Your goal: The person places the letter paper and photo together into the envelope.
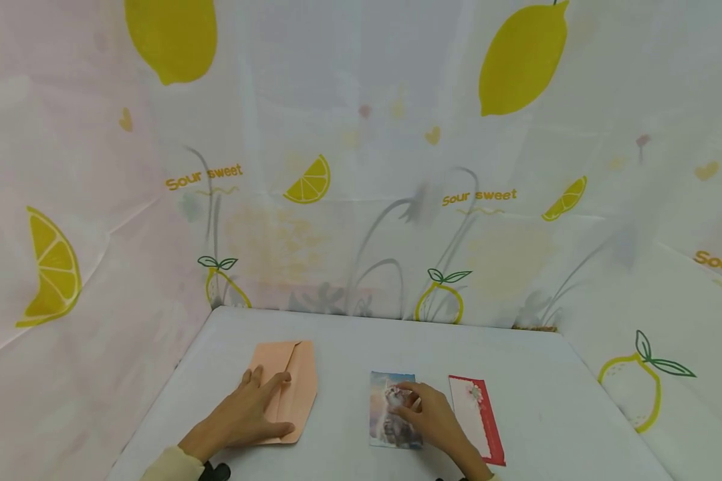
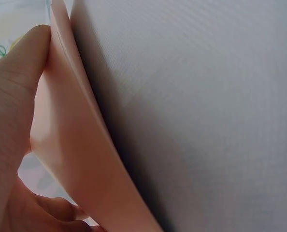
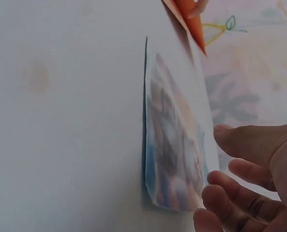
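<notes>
A pink paper envelope (image 1: pixel 303 384) lies on the table at left with its flap side up. My left hand (image 1: pixel 241 414) rests on it, fingers and thumb spread; in the left wrist view the thumb (image 2: pixel 25 67) touches the envelope (image 2: pixel 80 145). Right of it lies a card with a kitten picture (image 1: pixel 380 407). Over that card's right side is my right hand (image 1: pixel 433 417), fingers loosely bent. The right wrist view shows a gap between the thumb (image 3: pixel 245 142) and the fingers, and the card (image 3: pixel 170 150) lying flat beside them.
A white card with a red border and a flower (image 1: pixel 466 401) lies right of the kitten card, partly behind the right forearm. The white table (image 1: pixel 337 341) meets a lemon-print curtain (image 1: pixel 361 234) at the back and sides.
</notes>
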`<state>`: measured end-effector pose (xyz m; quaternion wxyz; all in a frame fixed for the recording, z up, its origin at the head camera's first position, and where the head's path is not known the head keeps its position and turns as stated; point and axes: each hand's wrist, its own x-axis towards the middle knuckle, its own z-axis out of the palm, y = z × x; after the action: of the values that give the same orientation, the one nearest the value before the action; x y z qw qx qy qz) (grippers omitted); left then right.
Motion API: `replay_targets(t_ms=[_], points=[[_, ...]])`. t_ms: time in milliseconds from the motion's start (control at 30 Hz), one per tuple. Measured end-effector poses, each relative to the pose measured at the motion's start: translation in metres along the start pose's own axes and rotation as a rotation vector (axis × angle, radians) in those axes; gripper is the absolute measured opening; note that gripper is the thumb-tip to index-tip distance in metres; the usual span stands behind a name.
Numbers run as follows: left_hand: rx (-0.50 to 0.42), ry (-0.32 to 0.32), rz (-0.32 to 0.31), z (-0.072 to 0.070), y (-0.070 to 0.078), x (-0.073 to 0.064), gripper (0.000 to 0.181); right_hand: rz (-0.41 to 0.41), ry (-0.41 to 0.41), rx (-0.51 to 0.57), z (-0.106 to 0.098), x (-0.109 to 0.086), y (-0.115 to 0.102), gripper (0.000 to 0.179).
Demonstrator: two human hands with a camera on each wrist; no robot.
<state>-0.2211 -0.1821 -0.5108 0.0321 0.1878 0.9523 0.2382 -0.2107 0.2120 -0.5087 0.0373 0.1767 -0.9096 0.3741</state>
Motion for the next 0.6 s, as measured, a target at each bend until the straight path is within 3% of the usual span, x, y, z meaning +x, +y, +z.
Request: replay_targets(t_ms=[600], points=[[-0.001, 0.004, -0.002, 0.001, 0.0, -0.001, 0.088, 0.183, 0.046, -0.084, -0.015, -0.024, 0.023, 0.044]])
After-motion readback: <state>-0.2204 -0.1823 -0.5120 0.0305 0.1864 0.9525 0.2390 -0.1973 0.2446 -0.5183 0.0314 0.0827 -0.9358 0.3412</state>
